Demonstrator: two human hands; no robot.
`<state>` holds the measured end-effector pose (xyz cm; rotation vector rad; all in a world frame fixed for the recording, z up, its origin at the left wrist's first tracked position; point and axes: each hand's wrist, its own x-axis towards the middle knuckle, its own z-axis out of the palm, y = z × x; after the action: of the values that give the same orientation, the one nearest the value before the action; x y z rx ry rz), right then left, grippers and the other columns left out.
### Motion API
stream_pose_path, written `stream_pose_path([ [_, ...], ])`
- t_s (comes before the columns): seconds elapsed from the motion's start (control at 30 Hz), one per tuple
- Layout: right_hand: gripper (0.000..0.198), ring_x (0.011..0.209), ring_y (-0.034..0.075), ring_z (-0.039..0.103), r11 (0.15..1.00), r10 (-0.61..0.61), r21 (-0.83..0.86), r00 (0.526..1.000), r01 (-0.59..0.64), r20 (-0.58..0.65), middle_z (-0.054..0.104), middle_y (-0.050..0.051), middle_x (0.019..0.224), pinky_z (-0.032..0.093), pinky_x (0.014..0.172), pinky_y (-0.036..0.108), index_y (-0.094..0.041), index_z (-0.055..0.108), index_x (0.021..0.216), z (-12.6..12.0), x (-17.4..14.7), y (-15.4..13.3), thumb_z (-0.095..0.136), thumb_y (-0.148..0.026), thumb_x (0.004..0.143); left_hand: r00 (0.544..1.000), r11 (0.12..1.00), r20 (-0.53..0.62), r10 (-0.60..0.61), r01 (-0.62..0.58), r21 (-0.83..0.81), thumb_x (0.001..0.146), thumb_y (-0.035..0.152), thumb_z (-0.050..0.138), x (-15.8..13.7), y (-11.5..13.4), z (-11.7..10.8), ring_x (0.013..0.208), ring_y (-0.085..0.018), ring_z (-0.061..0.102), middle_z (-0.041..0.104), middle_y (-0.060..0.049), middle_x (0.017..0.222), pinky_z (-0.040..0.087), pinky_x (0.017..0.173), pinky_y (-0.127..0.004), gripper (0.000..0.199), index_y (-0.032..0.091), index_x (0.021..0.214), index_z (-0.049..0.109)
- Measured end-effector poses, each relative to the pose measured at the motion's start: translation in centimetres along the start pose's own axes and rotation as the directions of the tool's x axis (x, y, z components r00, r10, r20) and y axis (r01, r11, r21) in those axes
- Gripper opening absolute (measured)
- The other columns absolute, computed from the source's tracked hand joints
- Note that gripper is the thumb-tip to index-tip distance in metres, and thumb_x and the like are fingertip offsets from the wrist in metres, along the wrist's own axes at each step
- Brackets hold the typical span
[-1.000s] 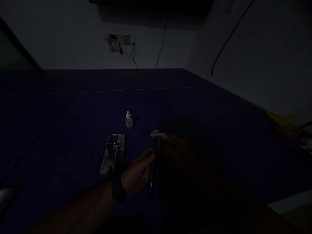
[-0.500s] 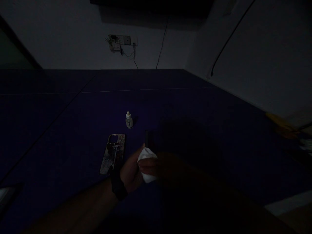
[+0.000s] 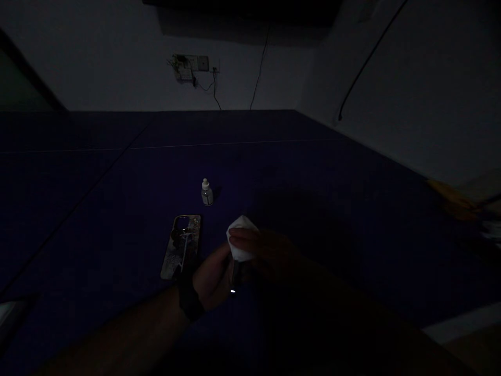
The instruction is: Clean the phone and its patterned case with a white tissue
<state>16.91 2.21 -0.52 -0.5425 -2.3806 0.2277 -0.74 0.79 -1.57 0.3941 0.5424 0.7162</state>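
Note:
My left hand (image 3: 213,277), with a dark band at its wrist, is closed around a dark, slim phone (image 3: 235,274) seen nearly edge-on. A small bright glint shows at the phone's near end. Over its far part, my right hand (image 3: 266,248) presses a folded white cloth or tissue (image 3: 242,223), fingers closed on it. Left of my hands a patterned phone case (image 3: 182,250) lies flat, its camera opening at the far end. Beyond the case a small clear bottle (image 3: 207,195) with a white cap stands upright. Darkness hides most of my right forearm.
The dark blue table (image 3: 117,203) runs back to the wall, crossed by seams. Sockets (image 3: 190,65) and hanging cables are on the wall. A yellow item (image 3: 450,198) lies at the right edge, and a dark-framed object (image 3: 13,313) at the lower left.
My right hand has slid the white cloth away from me along the phone, from its near end to its far end. The near end is now uncovered. My left hand stays almost in place.

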Motion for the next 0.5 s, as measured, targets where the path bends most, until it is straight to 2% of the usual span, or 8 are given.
stream_pose_path([
  [0.13, 0.057, 0.134, 0.02, 0.054, 0.98, 0.196, 0.046, 0.976, -0.192, -0.093, 0.057, 0.01, 0.144, 0.049, 0.109, 0.037, -0.02, 0.047, 0.147, 0.11, -0.08, 0.62, 0.043, -0.011, 0.091, 0.998, 0.998, -0.056, -0.011, 0.014, 0.058, 0.085, 0.046, 0.071, -0.37, -0.13, 0.4, 0.057, -0.009, 0.058, 0.064, -0.002, 0.069, 0.044, 0.055, -0.021, 0.034, 0.013, 0.08, 0.068],
  [0.3, 0.059, 0.131, 0.021, 0.057, 0.93, 0.36, 0.144, 0.918, -0.339, -0.167, 0.058, 0.007, 0.143, 0.048, 0.11, 0.039, -0.022, 0.056, 0.141, 0.1, 0.06, 0.57, 0.047, -0.011, 0.083, 1.0, 0.998, -0.007, -0.01, 0.011, 0.06, 0.088, 0.046, 0.068, -0.61, -0.11, 0.65, 0.061, -0.011, 0.059, 0.065, -0.003, 0.072, 0.043, 0.058, -0.022, 0.032, 0.015, 0.086, 0.069],
  [0.4, 0.059, 0.122, 0.022, 0.064, 0.863, 0.494, 0.22, 0.848, -0.454, -0.189, 0.064, 0.005, 0.138, 0.053, 0.104, 0.038, -0.024, 0.059, 0.139, -0.03, 0.31, 0.55, 0.048, -0.011, 0.082, 1.0, 0.997, -0.003, -0.014, 0.014, 0.077, 0.089, 0.045, 0.068, -0.65, -0.21, 0.63, 0.062, -0.012, 0.059, 0.064, -0.002, 0.071, 0.043, 0.058, -0.022, 0.03, 0.015, 0.092, 0.069],
  [0.5, 0.046, 0.1, 0.021, 0.073, 0.765, 0.622, 0.31, 0.773, -0.565, -0.124, 0.074, 0.003, 0.119, 0.06, 0.086, 0.034, -0.024, 0.066, 0.13, -0.2, 0.62, 0.63, 0.049, -0.017, 0.088, 1.0, 0.995, -0.01, 0.028, -0.027, 0.091, 0.086, 0.043, 0.072, -0.64, -0.44, 0.49, 0.062, -0.012, 0.058, 0.058, 0.002, 0.063, 0.042, 0.059, -0.022, 0.031, 0.017, 0.101, 0.068],
])
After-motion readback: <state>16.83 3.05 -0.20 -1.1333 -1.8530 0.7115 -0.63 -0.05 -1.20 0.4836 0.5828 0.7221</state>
